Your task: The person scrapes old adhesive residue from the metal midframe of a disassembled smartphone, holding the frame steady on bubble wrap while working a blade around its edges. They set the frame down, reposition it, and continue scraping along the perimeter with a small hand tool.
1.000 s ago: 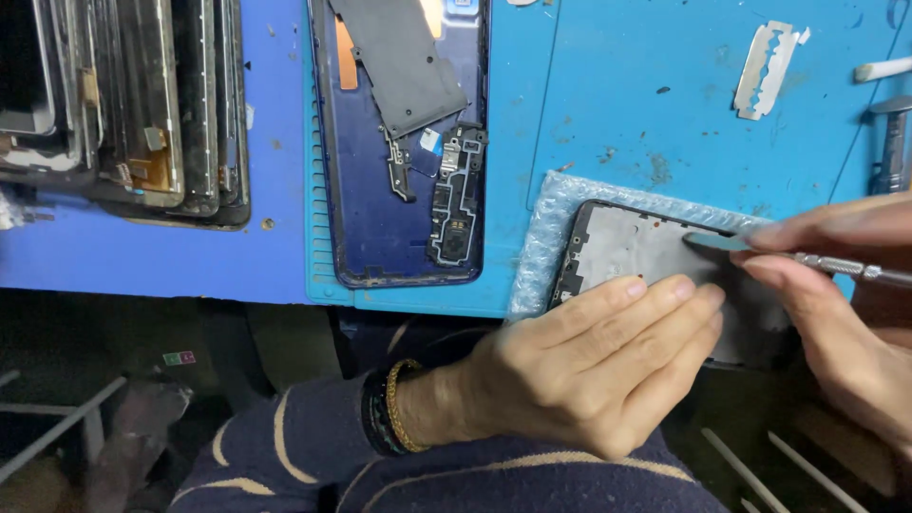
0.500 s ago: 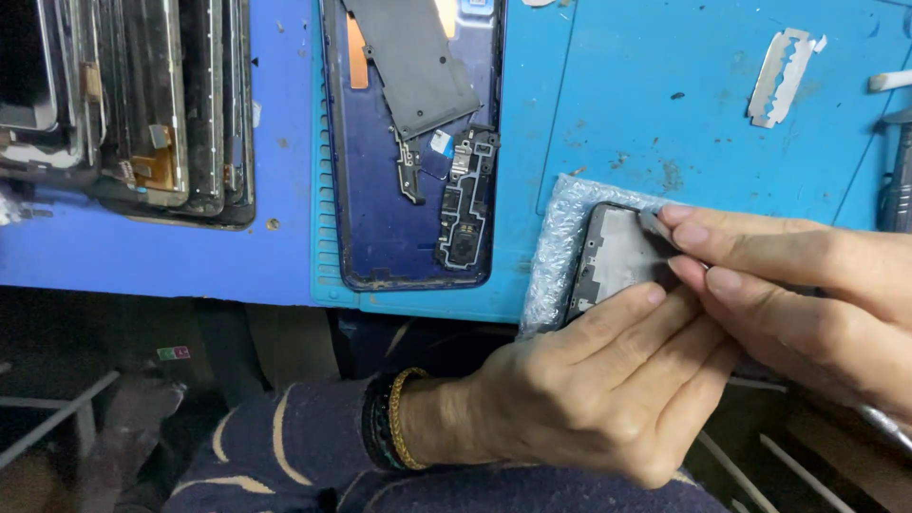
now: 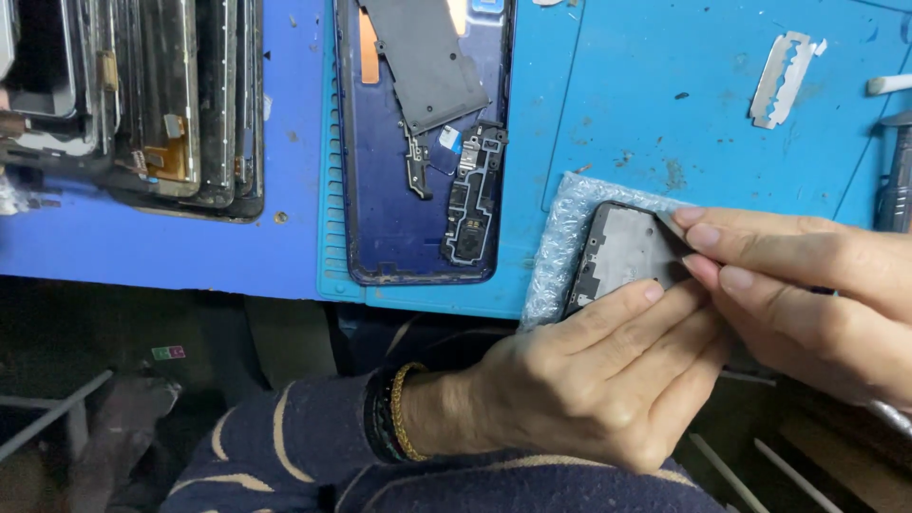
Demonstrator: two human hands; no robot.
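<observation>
A black phone frame (image 3: pixel 622 252) with a grey metal inner plate lies on a piece of bubble wrap (image 3: pixel 559 237) at the near edge of the blue mat. My left hand (image 3: pixel 598 380) rests over its lower part, fingers laid across it and pressing it down. My right hand (image 3: pixel 807 285) comes in from the right and pinches a thin grey metal tool tip (image 3: pixel 673 226) against the frame's upper right edge. A metal handle end (image 3: pixel 888 415) shows under the right wrist.
A dark blue phone back housing (image 3: pixel 423 190) with a grey shield and small boards lies on the mat (image 3: pixel 646 85). A stack of screen frames (image 3: pixel 161 104) sits at far left. A razor blade (image 3: pixel 781 78) and tools (image 3: pixel 893 171) lie at upper right.
My right hand moved left, from holding the tool out at the right to pinching it close over the frame's upper right edge. My left hand kept holding the frame.
</observation>
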